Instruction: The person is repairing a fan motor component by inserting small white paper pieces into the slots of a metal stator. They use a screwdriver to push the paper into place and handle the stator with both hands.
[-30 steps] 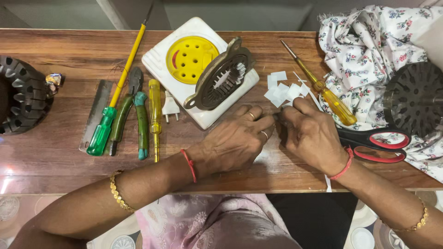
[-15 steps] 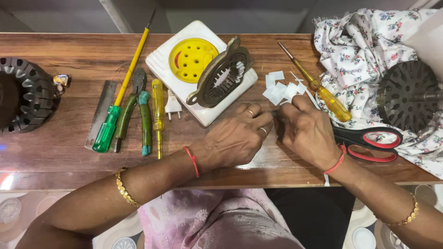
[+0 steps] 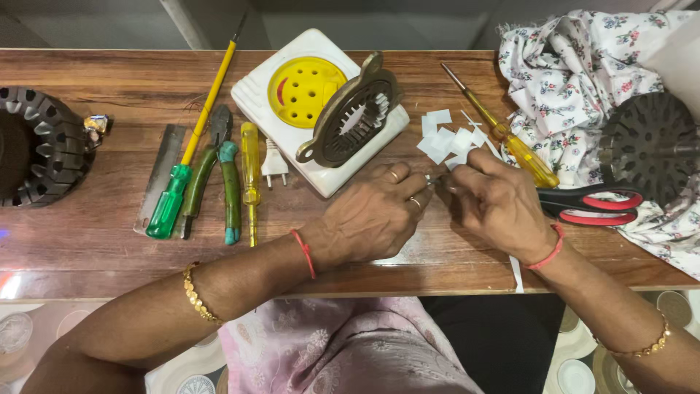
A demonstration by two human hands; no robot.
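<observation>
My left hand (image 3: 375, 215) and my right hand (image 3: 499, 204) meet fingertip to fingertip over the wooden table (image 3: 87, 248), pinching a small white piece (image 3: 435, 179) between them; most of it is hidden by the fingers. Just beyond the fingertips lies a small heap of white cut paper pieces (image 3: 446, 138). A white box with a yellow perforated disc (image 3: 302, 91) stands behind my left hand, with a dark metal ring part (image 3: 354, 120) leaning on it.
Left of the box lie a yellow-shafted green screwdriver (image 3: 186, 157), green-handled pliers (image 3: 215, 179), a yellow tester screwdriver (image 3: 250, 171), a metal strip (image 3: 160, 175) and a white plug (image 3: 275, 164). A dark round fan part (image 3: 33, 146) sits far left. Right: amber screwdriver (image 3: 510, 142), red scissors (image 3: 594, 208), floral cloth (image 3: 576, 66), dark disc (image 3: 649, 146).
Both hands stay pinched together at the same spot with only slight finger movement. The view has drifted a little.
</observation>
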